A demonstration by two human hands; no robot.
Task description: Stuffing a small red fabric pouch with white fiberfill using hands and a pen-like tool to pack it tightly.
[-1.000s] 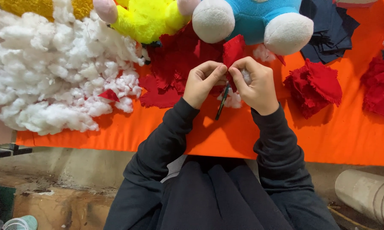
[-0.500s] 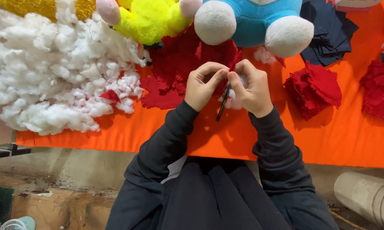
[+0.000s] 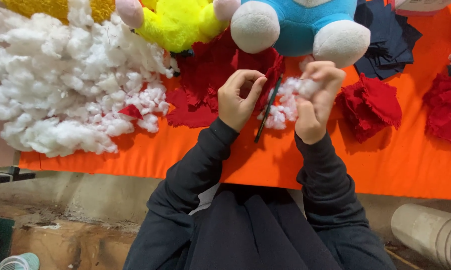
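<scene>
My left hand [image 3: 239,97] is curled around a piece of red fabric [image 3: 270,67]. A thin dark stick [image 3: 266,111] runs slanted along its thumb, its top end poking into the fabric. My right hand [image 3: 314,102] pinches a tuft of white stuffing [image 3: 285,102], which hangs between the two hands. Both hands hover over the orange table cover [image 3: 265,165], just below a blue plush toy with white feet [image 3: 295,25]. Which hand grips the stick is hard to tell; it lies against the left.
A big heap of white stuffing [image 3: 60,90] fills the left side. A yellow plush [image 3: 180,20] lies at the back, with red fabric scraps [image 3: 370,105] and dark blue cloth [image 3: 385,35] to the right. A white ribbed pipe [image 3: 430,235] stands on the floor.
The hands were pressed together around the stick and fabric. They have now parted, and the right hand has drawn off to the right with a tuft of white stuffing.
</scene>
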